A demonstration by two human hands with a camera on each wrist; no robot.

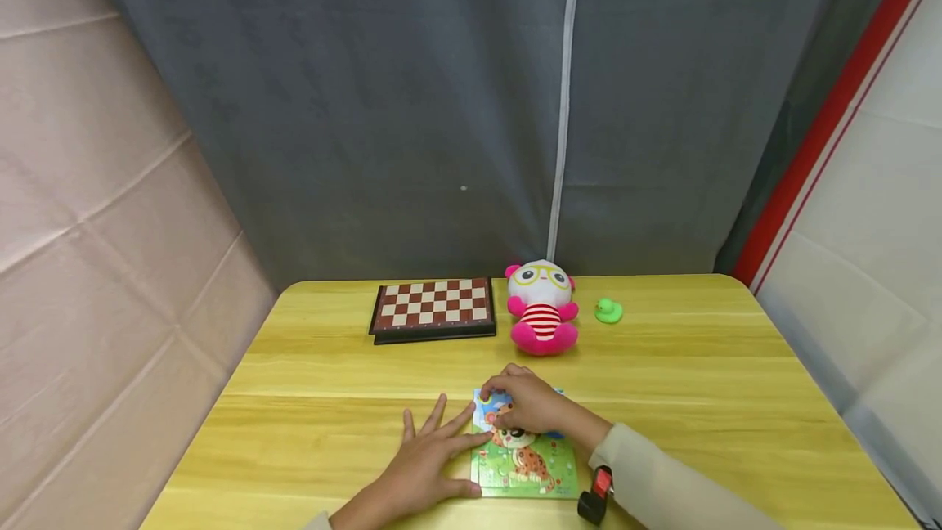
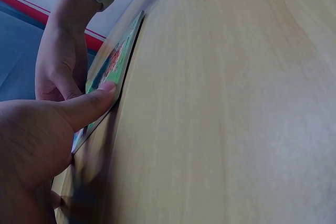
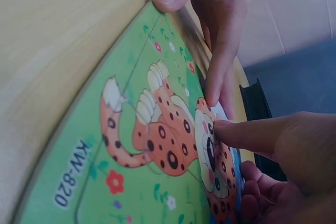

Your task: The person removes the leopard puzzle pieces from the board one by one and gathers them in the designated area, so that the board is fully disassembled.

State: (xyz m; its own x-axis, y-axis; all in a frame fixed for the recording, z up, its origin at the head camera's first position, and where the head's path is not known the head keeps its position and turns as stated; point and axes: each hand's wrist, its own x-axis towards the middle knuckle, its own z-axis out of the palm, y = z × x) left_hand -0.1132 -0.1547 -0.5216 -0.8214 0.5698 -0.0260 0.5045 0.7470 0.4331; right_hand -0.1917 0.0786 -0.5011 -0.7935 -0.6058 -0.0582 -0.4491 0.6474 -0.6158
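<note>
A flat green cardboard leopard jigsaw puzzle [image 1: 526,456] is lying on the yellow wooden tabletop [image 1: 736,399]. The left hand [image 1: 427,452] is bracing its edge with spread, straight fingers; the right hand [image 1: 526,403] is pressing curled fingertips on it.

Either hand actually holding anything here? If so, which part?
Nothing is lifted. The left hand lies flat, fingers steadying the puzzle board at its left edge. The right hand presses fingertips on the board's upper pieces; a grip cannot be told.

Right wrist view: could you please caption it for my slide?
Both hands' fingers press on a green leopard jigsaw puzzle board on the wooden table.
</note>
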